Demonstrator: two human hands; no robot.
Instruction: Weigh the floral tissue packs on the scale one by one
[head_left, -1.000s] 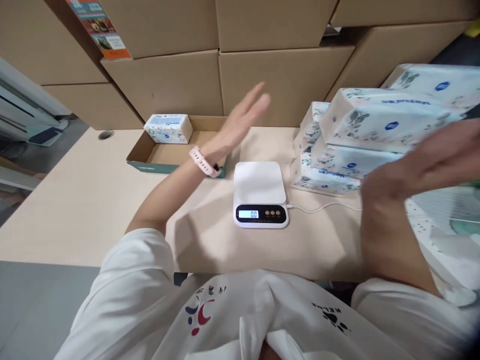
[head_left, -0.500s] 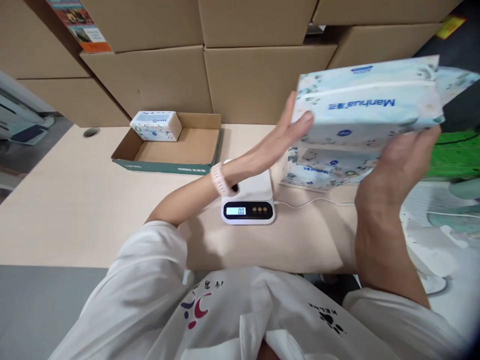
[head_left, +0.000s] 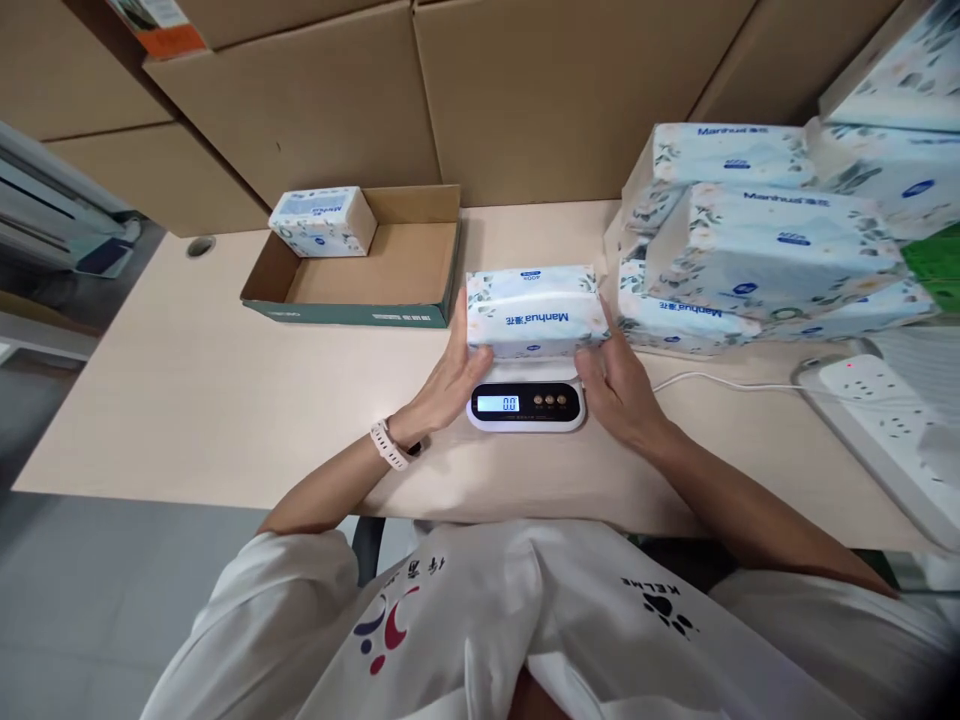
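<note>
Between my two hands is a pale blue pack of tissues (head_left: 536,312) with a flower print, over the white digital scale (head_left: 525,425). My left hand (head_left: 456,372) grips its left end, and my right hand (head_left: 609,375) grips the right end, thumbs on the near side. The scale's lit display reads 0.0; whether the pack touches the platform I cannot tell. To the left, a shallow open cardboard box (head_left: 352,312) with green outer walls holds one similar tissue pack (head_left: 324,222) in its far left corner.
Several more tissue packs (head_left: 780,245) are piled at the right of the table (head_left: 187,400). A white cable (head_left: 720,378) runs right from the scale toward a power strip (head_left: 885,410). Large cardboard boxes (head_left: 525,110) stand like a wall along the back.
The tissue pack has come left and down from above the pile to over the scale, with both hands on it. The view has also shifted, showing more of the right side.
</note>
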